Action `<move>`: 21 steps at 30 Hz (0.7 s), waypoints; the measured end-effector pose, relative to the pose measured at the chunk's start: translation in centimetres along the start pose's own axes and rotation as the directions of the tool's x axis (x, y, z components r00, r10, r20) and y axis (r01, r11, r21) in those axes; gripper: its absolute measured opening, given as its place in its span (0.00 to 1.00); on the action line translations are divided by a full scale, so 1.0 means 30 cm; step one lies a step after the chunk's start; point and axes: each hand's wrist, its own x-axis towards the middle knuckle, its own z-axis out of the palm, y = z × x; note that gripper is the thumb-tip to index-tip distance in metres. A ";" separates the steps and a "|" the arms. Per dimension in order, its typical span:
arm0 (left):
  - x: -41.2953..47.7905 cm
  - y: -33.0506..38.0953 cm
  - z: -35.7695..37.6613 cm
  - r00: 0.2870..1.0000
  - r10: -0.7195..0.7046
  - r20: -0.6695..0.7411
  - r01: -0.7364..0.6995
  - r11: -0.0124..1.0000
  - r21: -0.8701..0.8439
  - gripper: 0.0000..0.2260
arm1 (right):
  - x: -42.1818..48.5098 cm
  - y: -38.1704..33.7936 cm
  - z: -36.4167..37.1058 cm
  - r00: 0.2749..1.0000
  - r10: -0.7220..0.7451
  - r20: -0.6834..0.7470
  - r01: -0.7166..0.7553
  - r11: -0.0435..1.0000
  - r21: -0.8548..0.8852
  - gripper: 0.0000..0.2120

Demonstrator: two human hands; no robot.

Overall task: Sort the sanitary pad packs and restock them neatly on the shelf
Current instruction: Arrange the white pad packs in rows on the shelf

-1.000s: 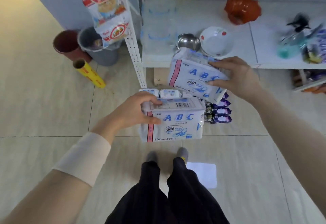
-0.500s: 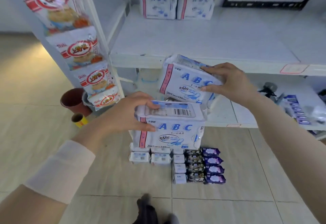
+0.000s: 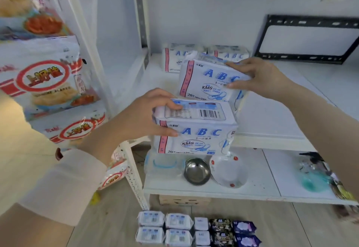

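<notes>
Pad packs (image 3: 196, 128) in glossy, crinkled plastic film. Steel bowl (image 3: 197, 171) shiny, near lower shelf's front edge. Shelf (image 3: 272, 114) matt white, smooth. Floor (image 3: 108, 223) pale wood-look, satin.

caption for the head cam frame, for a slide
Left hand and right hand each carry a white ABC pad pack toward the shelf, where two matching packs stand.

Two white ABC packs (image 3: 194, 128) held; two shelved (image 3: 174, 58).
</notes>
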 end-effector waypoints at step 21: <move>0.351 -0.275 -0.038 0.992 -0.120 -0.048 0.128 0.973 0.195 0.26 | 0.585 0.123 0.218 0.952 -0.124 0.280 0.134 0.991 -0.015 0.25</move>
